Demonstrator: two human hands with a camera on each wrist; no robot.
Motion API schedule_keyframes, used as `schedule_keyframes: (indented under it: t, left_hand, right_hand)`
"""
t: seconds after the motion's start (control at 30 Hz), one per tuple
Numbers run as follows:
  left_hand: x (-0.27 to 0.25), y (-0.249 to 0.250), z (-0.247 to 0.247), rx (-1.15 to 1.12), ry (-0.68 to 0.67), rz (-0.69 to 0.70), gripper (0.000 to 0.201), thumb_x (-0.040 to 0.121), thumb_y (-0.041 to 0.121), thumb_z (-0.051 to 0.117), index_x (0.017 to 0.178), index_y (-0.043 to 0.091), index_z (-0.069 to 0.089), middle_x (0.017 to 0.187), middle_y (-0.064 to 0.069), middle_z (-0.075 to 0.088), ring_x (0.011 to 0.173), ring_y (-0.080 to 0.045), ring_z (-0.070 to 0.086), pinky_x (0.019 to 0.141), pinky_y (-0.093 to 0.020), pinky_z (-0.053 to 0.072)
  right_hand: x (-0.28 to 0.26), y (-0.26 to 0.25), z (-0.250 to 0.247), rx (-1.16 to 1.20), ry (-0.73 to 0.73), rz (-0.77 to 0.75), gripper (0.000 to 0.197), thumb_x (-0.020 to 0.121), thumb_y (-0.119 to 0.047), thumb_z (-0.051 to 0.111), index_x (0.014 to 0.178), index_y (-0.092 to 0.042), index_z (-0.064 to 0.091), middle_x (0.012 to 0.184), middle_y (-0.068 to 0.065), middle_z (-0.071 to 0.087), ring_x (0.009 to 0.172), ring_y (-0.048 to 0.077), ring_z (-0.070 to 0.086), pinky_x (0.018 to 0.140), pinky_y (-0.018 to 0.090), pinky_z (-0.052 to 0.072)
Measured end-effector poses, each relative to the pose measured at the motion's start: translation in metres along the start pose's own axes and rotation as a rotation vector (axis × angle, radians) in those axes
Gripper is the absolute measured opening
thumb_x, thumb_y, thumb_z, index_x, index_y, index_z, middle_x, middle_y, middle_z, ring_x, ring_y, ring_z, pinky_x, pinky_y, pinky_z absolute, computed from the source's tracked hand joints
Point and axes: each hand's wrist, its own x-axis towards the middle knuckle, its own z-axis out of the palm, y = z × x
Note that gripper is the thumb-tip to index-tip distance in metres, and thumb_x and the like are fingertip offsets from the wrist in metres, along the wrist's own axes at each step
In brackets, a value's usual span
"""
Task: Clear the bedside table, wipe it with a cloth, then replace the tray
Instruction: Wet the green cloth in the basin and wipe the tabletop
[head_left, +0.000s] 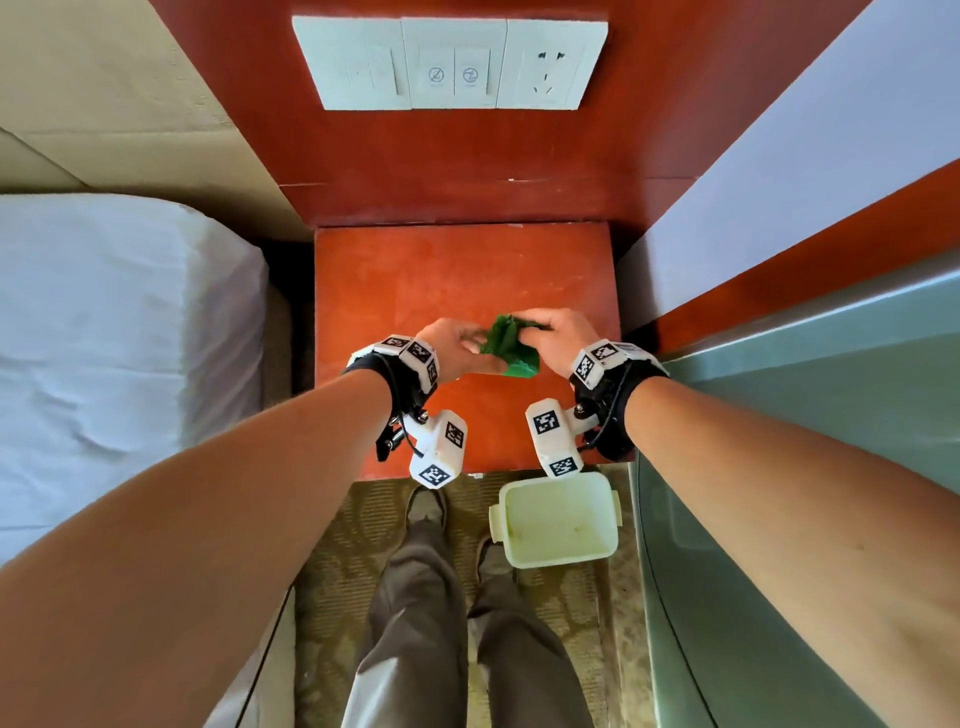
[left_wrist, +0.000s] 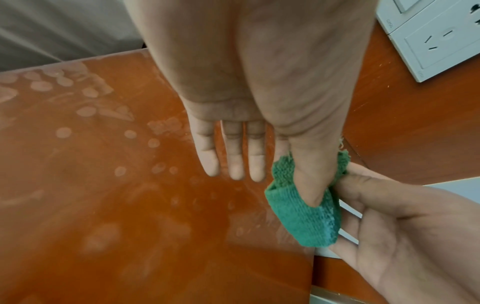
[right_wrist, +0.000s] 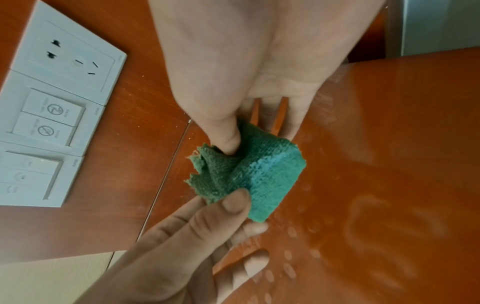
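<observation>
A small green cloth (head_left: 506, 345) is held bunched just above the front middle of the red-brown bedside table (head_left: 415, 275). My left hand (head_left: 467, 343) pinches its left side. In the left wrist view the left hand (left_wrist: 309, 185) grips the cloth (left_wrist: 306, 226) between thumb and index finger, the other fingers straight. My right hand (head_left: 545, 335) holds the right side; its thumb presses into the cloth (right_wrist: 267, 174) in the right wrist view. The tabletop (left_wrist: 130, 205) shows dusty smears and round marks. A pale plastic tray (head_left: 558, 519) sits on the floor in front of the table.
A bed with white sheets (head_left: 104, 338) borders the table on the left. A grey-green cabinet surface (head_left: 805, 415) borders it on the right. White switches and a socket (head_left: 452, 62) sit on the wooden wall panel behind. My shoes (head_left: 426, 509) stand on the carpet beside the tray.
</observation>
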Motion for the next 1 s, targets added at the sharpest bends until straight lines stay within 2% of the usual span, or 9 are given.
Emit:
schedule_keyframes:
  t: [0.1, 0.2, 0.27, 0.37, 0.5, 0.6, 0.7, 0.83, 1.0]
  left_hand:
    - [0.005, -0.006, -0.013, -0.028, 0.017, 0.024, 0.056, 0.08, 0.036, 0.077, 0.132, 0.024, 0.058, 0.126, 0.004, 0.064, 0.107, -0.017, 0.062, 0.097, -0.038, 0.05]
    - [0.007, -0.008, -0.024, -0.125, 0.035, 0.08, 0.058, 0.08, 0.024, 0.078, 0.133, 0.027, 0.056, 0.12, 0.005, 0.067, 0.104, -0.015, 0.062, 0.091, -0.032, 0.05]
    - [0.009, -0.011, -0.032, -0.134, 0.01, 0.087, 0.055, 0.079, 0.027, 0.079, 0.129, 0.03, 0.059, 0.117, 0.007, 0.069, 0.103, -0.015, 0.063, 0.092, -0.036, 0.051]
    - [0.013, -0.018, -0.04, -0.122, -0.041, 0.057, 0.044, 0.081, 0.03, 0.077, 0.123, 0.026, 0.064, 0.114, 0.004, 0.069, 0.102, -0.018, 0.066, 0.086, -0.039, 0.057]
    - [0.018, -0.02, -0.044, -0.055, -0.074, 0.03, 0.04, 0.084, 0.036, 0.074, 0.12, 0.022, 0.066, 0.112, 0.003, 0.069, 0.096, -0.018, 0.066, 0.075, -0.028, 0.055]
    - [0.026, -0.019, -0.04, -0.091, -0.036, 0.014, 0.044, 0.08, 0.033, 0.078, 0.119, 0.019, 0.063, 0.117, 0.003, 0.067, 0.102, -0.014, 0.063, 0.086, -0.03, 0.05]
    - [0.033, -0.013, -0.034, -0.151, 0.033, 0.058, 0.07, 0.073, 0.026, 0.084, 0.134, 0.02, 0.051, 0.129, 0.005, 0.058, 0.117, -0.012, 0.054, 0.097, -0.028, 0.042]
    - [0.042, -0.003, -0.029, -0.183, -0.011, 0.082, 0.079, 0.073, 0.02, 0.084, 0.141, 0.023, 0.045, 0.135, 0.002, 0.056, 0.121, -0.016, 0.054, 0.106, -0.034, 0.044]
    - [0.047, 0.011, -0.02, -0.135, -0.106, 0.051, 0.06, 0.078, 0.016, 0.08, 0.131, 0.019, 0.054, 0.121, 0.0, 0.066, 0.103, -0.021, 0.066, 0.086, -0.027, 0.054]
  right_hand:
    - [0.009, -0.007, 0.011, 0.068, 0.02, 0.034, 0.033, 0.091, -0.015, 0.058, 0.123, -0.021, 0.067, 0.121, 0.001, 0.068, 0.109, 0.019, 0.064, 0.098, 0.032, 0.05]
    - [0.016, -0.016, 0.018, 0.269, 0.003, 0.115, 0.027, 0.091, -0.006, 0.057, 0.11, -0.018, 0.071, 0.109, 0.009, 0.07, 0.104, 0.03, 0.066, 0.092, 0.048, 0.054]
    - [0.02, -0.024, 0.019, 0.357, -0.013, 0.181, 0.025, 0.093, -0.001, 0.054, 0.098, -0.019, 0.071, 0.103, 0.01, 0.068, 0.105, 0.032, 0.065, 0.089, 0.048, 0.054]
    - [0.027, -0.028, 0.021, 0.384, 0.036, 0.211, 0.027, 0.093, -0.001, 0.053, 0.111, -0.013, 0.068, 0.108, 0.011, 0.067, 0.106, 0.032, 0.065, 0.087, 0.047, 0.055]
    - [0.031, -0.029, 0.018, 0.399, 0.114, 0.235, 0.032, 0.092, -0.001, 0.054, 0.121, -0.011, 0.066, 0.118, 0.014, 0.066, 0.107, 0.033, 0.063, 0.088, 0.051, 0.055]
    - [0.036, -0.024, 0.015, 0.372, 0.095, 0.244, 0.032, 0.093, 0.0, 0.053, 0.123, -0.006, 0.063, 0.121, 0.016, 0.064, 0.109, 0.033, 0.062, 0.09, 0.05, 0.054]
    - [0.042, -0.02, 0.016, 0.346, 0.05, 0.28, 0.031, 0.091, -0.004, 0.057, 0.122, -0.002, 0.061, 0.126, 0.019, 0.061, 0.115, 0.034, 0.061, 0.093, 0.045, 0.054]
    - [0.044, -0.014, 0.013, 0.354, -0.001, 0.261, 0.028, 0.092, -0.003, 0.054, 0.118, -0.006, 0.063, 0.123, 0.02, 0.063, 0.112, 0.034, 0.062, 0.091, 0.048, 0.054]
    - [0.049, 0.0, 0.002, 0.252, 0.106, 0.17, 0.032, 0.09, -0.01, 0.056, 0.119, -0.018, 0.068, 0.121, 0.006, 0.067, 0.112, 0.023, 0.062, 0.097, 0.043, 0.052]
